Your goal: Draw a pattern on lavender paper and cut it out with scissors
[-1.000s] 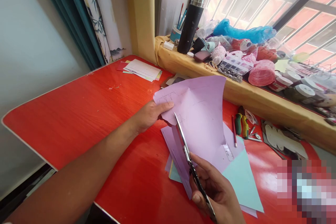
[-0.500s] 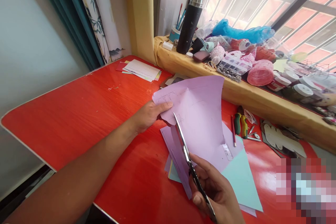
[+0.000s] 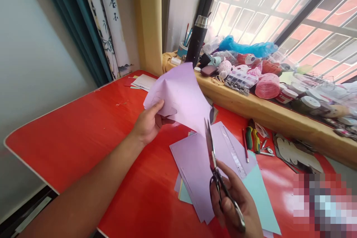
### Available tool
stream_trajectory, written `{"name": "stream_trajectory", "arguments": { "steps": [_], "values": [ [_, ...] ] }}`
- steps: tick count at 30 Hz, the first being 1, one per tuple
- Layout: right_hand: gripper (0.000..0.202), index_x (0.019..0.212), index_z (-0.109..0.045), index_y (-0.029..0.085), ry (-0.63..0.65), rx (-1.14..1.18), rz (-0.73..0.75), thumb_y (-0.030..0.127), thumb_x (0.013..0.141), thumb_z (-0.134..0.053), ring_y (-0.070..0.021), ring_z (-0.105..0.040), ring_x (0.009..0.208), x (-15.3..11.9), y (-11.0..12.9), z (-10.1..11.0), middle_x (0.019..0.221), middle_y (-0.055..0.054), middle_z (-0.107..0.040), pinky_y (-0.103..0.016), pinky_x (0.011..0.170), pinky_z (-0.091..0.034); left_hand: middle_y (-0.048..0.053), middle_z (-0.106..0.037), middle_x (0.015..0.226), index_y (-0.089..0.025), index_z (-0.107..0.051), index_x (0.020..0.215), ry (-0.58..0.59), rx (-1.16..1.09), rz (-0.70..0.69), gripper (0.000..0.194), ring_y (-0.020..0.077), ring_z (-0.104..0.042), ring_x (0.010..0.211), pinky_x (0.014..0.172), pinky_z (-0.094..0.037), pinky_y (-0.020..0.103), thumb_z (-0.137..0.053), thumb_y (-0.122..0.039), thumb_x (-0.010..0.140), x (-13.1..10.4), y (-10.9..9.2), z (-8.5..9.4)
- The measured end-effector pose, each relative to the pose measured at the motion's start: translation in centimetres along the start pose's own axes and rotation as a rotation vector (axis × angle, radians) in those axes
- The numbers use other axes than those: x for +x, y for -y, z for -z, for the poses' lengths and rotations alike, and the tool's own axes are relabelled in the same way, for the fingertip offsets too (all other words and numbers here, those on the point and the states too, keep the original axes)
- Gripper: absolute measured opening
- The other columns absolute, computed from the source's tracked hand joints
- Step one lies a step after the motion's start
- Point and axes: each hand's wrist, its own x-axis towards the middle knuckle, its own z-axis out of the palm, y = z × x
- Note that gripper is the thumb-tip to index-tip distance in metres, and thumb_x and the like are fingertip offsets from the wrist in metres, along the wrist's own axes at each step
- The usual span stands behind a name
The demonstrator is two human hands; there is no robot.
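Observation:
A curled sheet of purple paper (image 3: 181, 93) is pinched at its lower left by my left hand (image 3: 149, 122), thumb on top. Faint drawn lines and a cut edge show near the thumb. My right hand (image 3: 237, 197) grips metal scissors (image 3: 213, 160) by the handles, blades pointing up and slightly apart. The blade tips are close to the sheet's lower right edge; whether they touch it I cannot tell. Beneath lie more purple sheets (image 3: 192, 171), with a clear ruler (image 3: 232, 150) on them and light blue paper (image 3: 262, 193) under them.
On the red table (image 3: 83, 126) to the right lie a pencil (image 3: 245, 145), pliers (image 3: 252, 137) and grey cut pieces (image 3: 298, 152). A pile of paper slips (image 3: 143, 81) sits at the back. The windowsill holds a black thermos (image 3: 196, 41), jars and craft supplies.
My left hand has moved left, turning the held purple sheet and lifting it off the stack. The scissors have come away from the sheet's cut edge, and the ruler is now more exposed.

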Motion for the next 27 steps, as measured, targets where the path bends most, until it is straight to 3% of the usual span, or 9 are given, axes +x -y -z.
{"name": "stream_trajectory", "arguments": {
  "steps": [6, 9, 12, 15, 20, 24, 27],
  "values": [
    [0.073, 0.15, -0.069, 0.023, -0.24, 0.023, 0.034, 0.067, 0.094, -0.085, -0.0092, -0.044, 0.046, 1.9, -0.7, 0.3, 0.075, 0.0, -0.067, -0.026, 0.051, -0.034, 0.006, -0.087, 0.103, -0.019, -0.078, 0.115, 0.04, -0.216, 0.127, 0.017, 0.0215, -0.084, 0.087, 0.073, -0.071, 0.029, -0.079, -0.022, 0.098, -1.4, 0.2, -0.9],
    [0.079, 0.152, -0.066, 0.02, -0.255, 0.038, 0.015, 0.069, 0.093, -0.085, -0.0098, -0.048, 0.047, 2.5, -1.0, 0.3, 0.079, -0.002, -0.071, -0.026, 0.052, -0.038, 0.006, -0.088, 0.11, -0.021, -0.079, 0.121, 0.049, -0.312, 0.198, 0.02, 0.0207, -0.086, 0.097, 0.083, -0.072, 0.03, -0.066, -0.017, 0.105, -2.1, 0.6, -1.3],
    [0.083, 0.152, -0.066, 0.019, -0.229, 0.112, -0.004, 0.069, 0.089, -0.089, -0.0101, -0.05, 0.048, 2.7, -0.9, 0.0, 0.082, -0.002, -0.073, -0.027, 0.051, -0.04, 0.008, -0.088, 0.116, -0.021, -0.081, 0.118, 0.125, -0.256, 0.306, 0.02, 0.0244, -0.086, 0.107, 0.094, -0.071, 0.036, -0.066, -0.021, 0.105, -2.9, 1.8, -1.7],
    [0.084, 0.148, -0.069, 0.019, -0.27, 0.165, 0.008, 0.07, 0.084, -0.092, -0.01, -0.051, 0.045, 3.0, -0.6, -0.1, 0.082, -0.002, -0.074, -0.026, 0.048, -0.038, 0.014, -0.085, 0.128, -0.017, -0.083, 0.118, 0.279, -0.058, 0.433, 0.022, 0.0312, -0.083, 0.118, 0.099, -0.068, 0.039, -0.073, -0.029, 0.102, -3.9, 3.7, -1.9],
    [0.084, 0.142, -0.071, 0.022, -0.37, 0.284, -0.001, 0.066, 0.077, -0.1, -0.0113, -0.058, 0.051, 3.6, -0.1, 0.7, 0.083, 0.0, -0.075, -0.023, 0.05, -0.041, 0.013, -0.085, 0.129, -0.024, -0.082, 0.128, 0.492, 0.305, 0.386, 0.039, 0.031, -0.084, 0.11, 0.096, -0.065, 0.043, -0.08, -0.051, 0.099, -4.4, 5.7, -0.8],
    [0.083, 0.135, -0.072, 0.021, -0.432, 0.365, -0.028, 0.063, 0.071, -0.104, -0.0097, -0.054, 0.051, 4.0, 0.3, 1.2, 0.078, 0.003, -0.072, -0.022, 0.05, -0.041, 0.012, -0.073, 0.154, -0.03, -0.078, 0.136, 0.849, 0.644, 0.609, 0.054, 0.0314, -0.076, 0.131, 0.112, -0.059, 0.046, -0.091, -0.053, 0.089, -3.4, 4.0, 0.6],
    [0.081, 0.134, -0.072, 0.022, -0.436, 0.373, -0.013, 0.061, 0.071, -0.105, -0.0106, -0.052, 0.051, 4.1, 0.4, 1.2, 0.077, 0.003, -0.071, -0.023, 0.051, -0.042, 0.012, -0.067, 0.161, -0.032, -0.07, 0.151, 1.086, 0.805, 0.653, 0.068, 0.0318, -0.073, 0.134, 0.105, -0.061, 0.042, -0.091, -0.05, 0.089, -4.0, 1.6, 0.1]
  ]
}}
